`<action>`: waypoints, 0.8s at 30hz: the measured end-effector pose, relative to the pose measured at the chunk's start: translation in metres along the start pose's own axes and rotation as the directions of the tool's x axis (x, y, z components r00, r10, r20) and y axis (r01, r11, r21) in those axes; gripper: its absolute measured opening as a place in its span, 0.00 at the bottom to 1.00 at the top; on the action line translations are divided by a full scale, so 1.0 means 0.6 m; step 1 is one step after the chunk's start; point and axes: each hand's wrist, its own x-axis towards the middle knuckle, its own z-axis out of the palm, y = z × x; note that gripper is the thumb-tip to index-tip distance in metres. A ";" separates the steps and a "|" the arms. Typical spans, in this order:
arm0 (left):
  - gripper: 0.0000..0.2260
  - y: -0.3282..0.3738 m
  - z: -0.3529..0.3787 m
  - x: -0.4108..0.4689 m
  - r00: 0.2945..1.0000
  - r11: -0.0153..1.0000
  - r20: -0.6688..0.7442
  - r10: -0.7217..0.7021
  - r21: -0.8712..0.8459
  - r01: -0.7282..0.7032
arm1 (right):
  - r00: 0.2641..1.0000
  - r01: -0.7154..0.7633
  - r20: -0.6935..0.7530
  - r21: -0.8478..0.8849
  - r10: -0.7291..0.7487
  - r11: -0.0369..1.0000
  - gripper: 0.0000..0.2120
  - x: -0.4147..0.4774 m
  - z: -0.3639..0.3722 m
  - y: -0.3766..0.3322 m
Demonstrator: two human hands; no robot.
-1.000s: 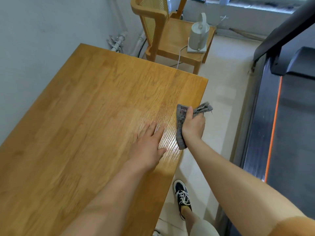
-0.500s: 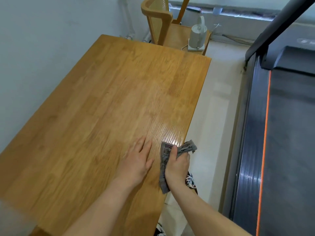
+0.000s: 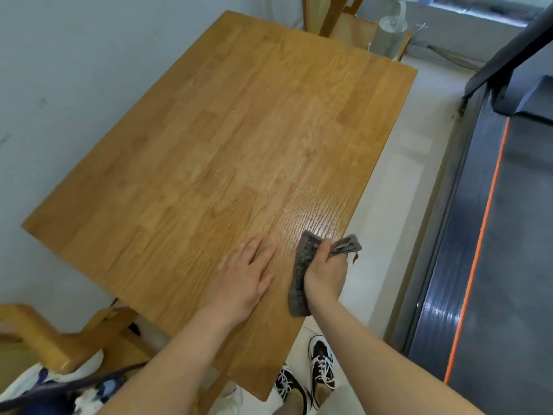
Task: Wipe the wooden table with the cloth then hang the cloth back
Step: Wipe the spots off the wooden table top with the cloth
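Grey, bunched woven cloth (image 3: pixel 302 271) lies on the right edge of the honey-coloured plank wooden tabletop (image 3: pixel 215 145), the right hand (image 3: pixel 326 274) with its grip clamped around it. Just beside, the left hand (image 3: pixel 242 280) rests flat, fingers spread.

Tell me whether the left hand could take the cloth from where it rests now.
Probably yes: the left hand lies flat on the table beside the cloth, nothing between them, though the right hand grips it.
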 end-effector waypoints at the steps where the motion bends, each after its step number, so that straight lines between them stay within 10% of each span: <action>1: 0.26 -0.003 0.003 -0.009 1.000 1.000 -0.012 -0.022 0.010 0.023 | 1.000 -0.001 -0.014 0.002 0.001 1.000 0.25 0.013 0.002 -0.006; 9: 0.24 0.030 0.016 -0.041 0.983 0.981 -0.068 -0.168 -0.108 0.160 | 0.989 0.031 0.143 0.063 -0.040 0.998 0.13 -0.107 -0.026 0.049; 13: 0.23 0.030 0.031 -0.079 0.983 0.978 -0.087 -0.164 -0.144 0.150 | 0.960 -0.067 0.273 0.018 0.060 0.998 0.27 -0.227 -0.032 0.108; 21: 0.17 0.019 0.048 -0.166 0.963 0.909 -0.092 -0.253 -0.365 0.204 | 0.697 -0.283 0.602 -0.269 0.390 0.920 0.34 -0.297 -0.092 0.128; 24: 0.11 0.018 0.035 -0.204 0.918 0.779 -0.115 -0.379 -0.575 0.250 | 0.672 -0.236 0.627 -0.323 0.395 0.916 0.21 -0.308 -0.145 0.078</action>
